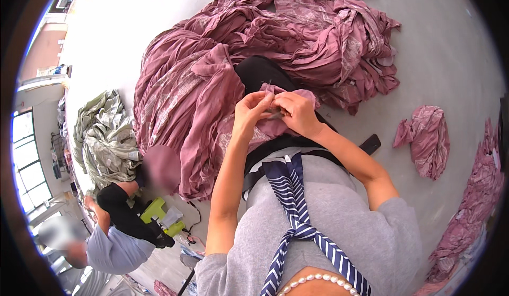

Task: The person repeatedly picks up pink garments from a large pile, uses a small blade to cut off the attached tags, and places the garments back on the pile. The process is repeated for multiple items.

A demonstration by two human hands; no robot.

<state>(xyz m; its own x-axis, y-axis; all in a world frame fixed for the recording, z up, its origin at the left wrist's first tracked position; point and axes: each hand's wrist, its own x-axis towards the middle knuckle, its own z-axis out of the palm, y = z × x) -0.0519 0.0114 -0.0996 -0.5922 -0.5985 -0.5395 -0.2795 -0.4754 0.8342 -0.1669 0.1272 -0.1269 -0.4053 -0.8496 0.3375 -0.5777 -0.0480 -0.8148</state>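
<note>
Over my lap, my left hand (pixel 253 113) and my right hand (pixel 298 114) meet with their fingertips pinched together. Both grip the edge of a dusty-pink cloth (pixel 275 127) that lies across my dark-clad legs. Something small and greyish shows between my hands, too small to name. Loose dark threads stick up from the cloth's edge just beyond my fingers. A large heap of the same pink cloth (pixel 196 94), partly patterned in a paler tone, spreads on the floor ahead and to the left.
At right lie a separate pink bundle (pixel 429 142) and a long pink pile (pixel 466 211). A dark flat object (pixel 370 144) rests near my right forearm. Pale green cloth (pixel 106 142) is heaped at left. Below it another person (pixel 119 248) sits beside a lime-green plastic thing (pixel 155 210).
</note>
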